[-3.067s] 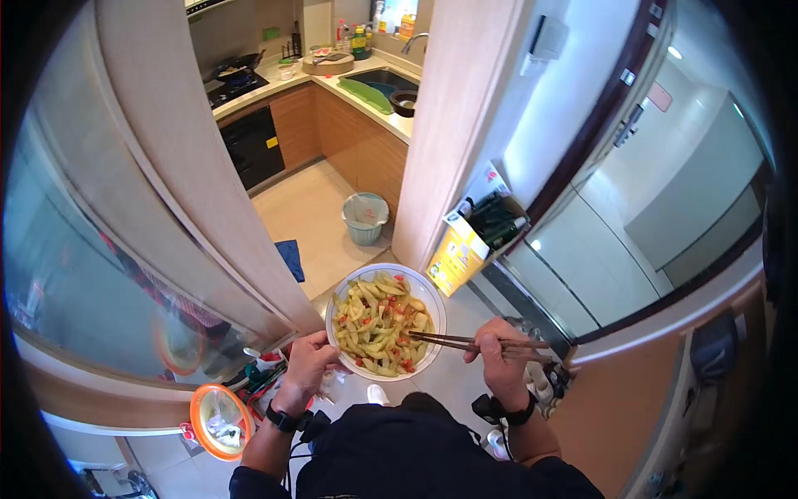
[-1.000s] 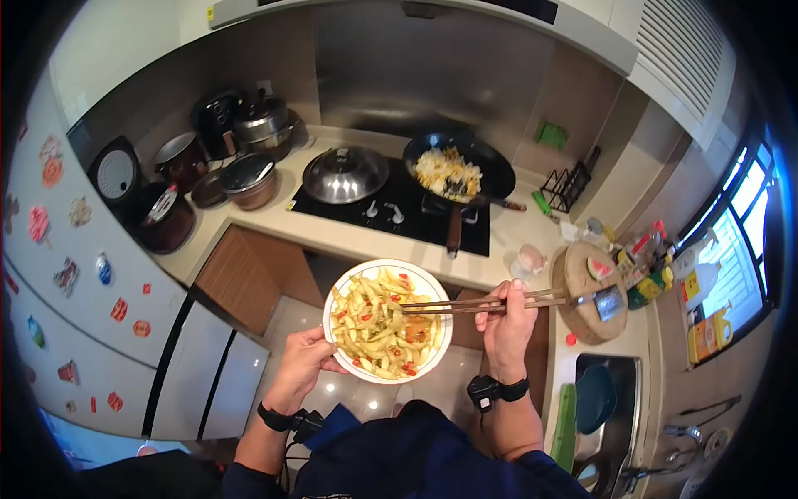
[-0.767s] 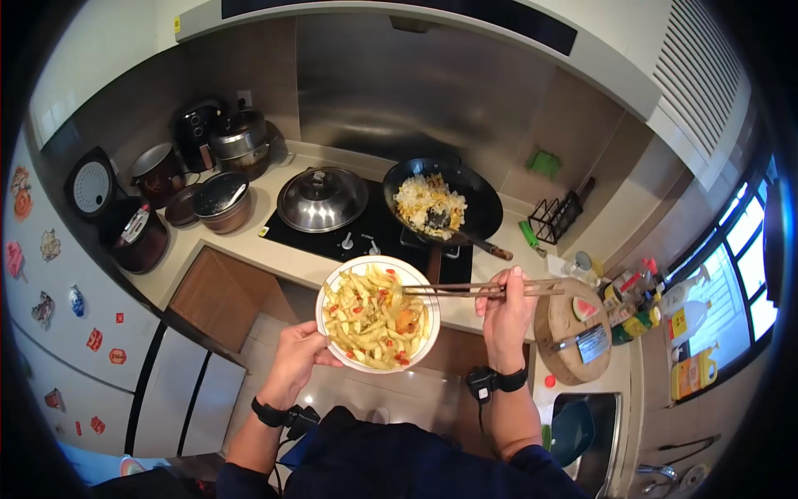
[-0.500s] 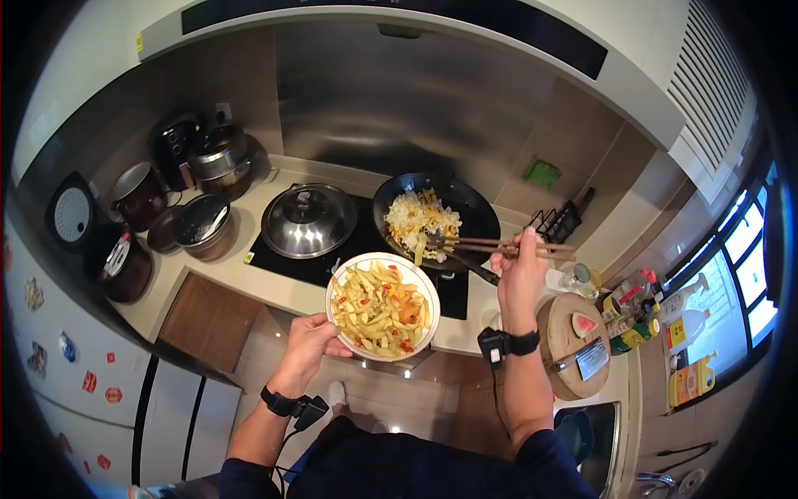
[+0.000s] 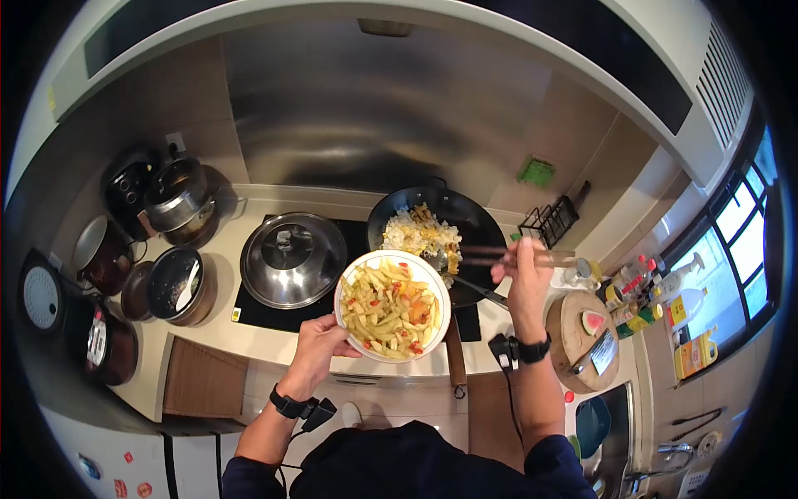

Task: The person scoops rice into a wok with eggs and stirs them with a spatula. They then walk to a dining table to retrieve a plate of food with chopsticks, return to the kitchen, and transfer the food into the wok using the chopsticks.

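My left hand [image 5: 319,346] grips the rim of a white bowl [image 5: 340,301], tilted towards me and filled with pale yellow-green strips of food [image 5: 386,312] and red pepper pieces. My right hand [image 5: 527,279] is closed around wooden chopsticks [image 5: 486,257], blurred by motion, pointing left over the wok. The black wok [image 5: 474,218] stands on the cooktop behind the bowl, holding white rice with yellow egg-like bits [image 5: 420,229]. A spatula [image 5: 480,289] rests in the wok with its handle towards my right hand. The bowl hides the wok's near left part.
A domed steel lid [image 5: 293,259] covers the left side of the black cooktop [image 5: 353,237]. Several pots, including a dark pot [image 5: 176,287], stand at left. On the right are a round cutting board [image 5: 565,333] with watermelon and a cleaver [image 5: 595,353], bottles [image 5: 686,305] and a sink [image 5: 619,424].
A pale strip held at the chopstick tips over the rice no longer shows there. The bowl has shifted slightly right, in front of the wok. The whole view has shifted too.
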Motion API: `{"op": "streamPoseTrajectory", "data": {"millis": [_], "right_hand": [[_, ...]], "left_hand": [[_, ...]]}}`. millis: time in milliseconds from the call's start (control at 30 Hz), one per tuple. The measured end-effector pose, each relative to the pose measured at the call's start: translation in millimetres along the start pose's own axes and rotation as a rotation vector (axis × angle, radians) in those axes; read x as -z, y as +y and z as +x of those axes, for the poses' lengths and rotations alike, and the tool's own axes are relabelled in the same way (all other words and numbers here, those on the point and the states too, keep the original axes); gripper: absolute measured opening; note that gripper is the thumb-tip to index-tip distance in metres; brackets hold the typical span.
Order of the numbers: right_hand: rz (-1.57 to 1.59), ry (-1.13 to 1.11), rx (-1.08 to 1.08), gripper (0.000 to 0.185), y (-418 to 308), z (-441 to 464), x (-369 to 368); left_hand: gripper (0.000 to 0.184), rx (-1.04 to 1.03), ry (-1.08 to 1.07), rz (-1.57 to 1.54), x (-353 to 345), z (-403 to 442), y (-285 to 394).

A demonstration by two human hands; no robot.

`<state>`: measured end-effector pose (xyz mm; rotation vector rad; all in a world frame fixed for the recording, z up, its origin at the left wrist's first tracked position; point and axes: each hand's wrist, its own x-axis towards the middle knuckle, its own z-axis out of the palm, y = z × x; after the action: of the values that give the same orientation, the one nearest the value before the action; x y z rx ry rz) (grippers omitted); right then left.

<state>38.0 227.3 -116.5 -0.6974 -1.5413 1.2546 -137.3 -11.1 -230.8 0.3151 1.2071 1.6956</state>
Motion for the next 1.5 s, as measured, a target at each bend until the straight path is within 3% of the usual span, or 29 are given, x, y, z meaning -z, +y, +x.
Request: {"op": "streamPoseTrajectory", "data": {"millis": [167, 633, 900, 1500], "right_hand": [[0.065, -0.121, -0.181, 0.033, -4, -32, 14], [0.374, -0.171, -0.438, 0.028, 47, -14, 34], [0.331, -0.269, -0.436, 0.028, 47, -15, 22], [0.330, -0.094, -0.624, 0.031, 84, 10, 21]], "left_hand": [[0.022, 0.021, -0.029, -0.040, -2, 22, -2], [0.023, -0.001, 0.014, -0.026, -47, 22, 5], [0.020, -0.017, 0.041, 0.031, -52, 26, 0], [0.021, 0.012, 0.091, 0.010, -66, 38, -5]]}}
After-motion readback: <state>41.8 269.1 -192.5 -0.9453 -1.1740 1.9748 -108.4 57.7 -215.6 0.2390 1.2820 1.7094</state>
